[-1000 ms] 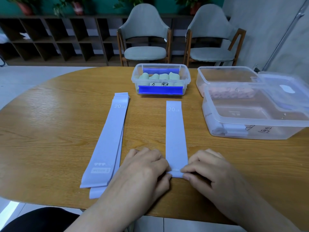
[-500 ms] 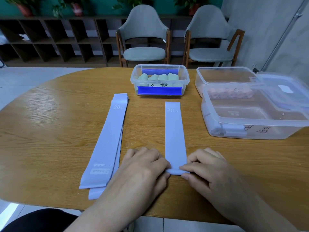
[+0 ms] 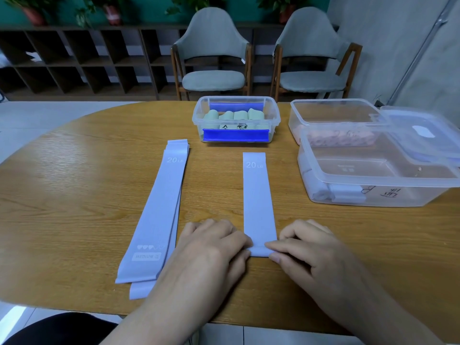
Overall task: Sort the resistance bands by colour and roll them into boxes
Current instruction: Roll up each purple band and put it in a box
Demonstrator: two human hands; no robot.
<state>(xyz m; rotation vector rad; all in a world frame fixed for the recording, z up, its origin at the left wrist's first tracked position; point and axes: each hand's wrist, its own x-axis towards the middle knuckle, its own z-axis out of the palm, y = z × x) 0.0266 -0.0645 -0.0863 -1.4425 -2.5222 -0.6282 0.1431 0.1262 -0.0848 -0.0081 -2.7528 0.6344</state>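
A flat lavender resistance band printed "20 LB" (image 3: 258,200) lies lengthwise on the oval wooden table (image 3: 74,195), its near end turned up into a small roll that sits directly between the fingertips of both hands. The left hand (image 3: 214,247) has its fingers curled and close together, the fingertips (image 3: 245,245) pinching the left edge of that rolled end; the right hand (image 3: 311,252) mirrors it, its curled fingers (image 3: 273,246) pinching the right edge, thumb low against the table. Both hands rest on the tabletop just beside the band, knuckles up. Just left of the left hand's fingers, touching or nearly touching the wrist, lies a stack of flat lavender bands marked "20 LB" and "MEDIUM" (image 3: 156,215), slightly fanned so that a lower band's end peeks out at the near side. Beyond the fingertips, past the far end of the held band, stands a small clear plastic box with blue clips (image 3: 236,135) holding pale green rolled bands (image 3: 234,115) in a row. To the right of the right hand's fingers and farther away stands a large clear plastic box (image 3: 373,185) with lavender rolled bands (image 3: 323,190) in its near left corner, and behind it, touching it, another clear plastic box (image 3: 331,113) with pinkish contents that are too blurred to make out. A clear lid (image 3: 423,133) lies across the right side of these two boxes.
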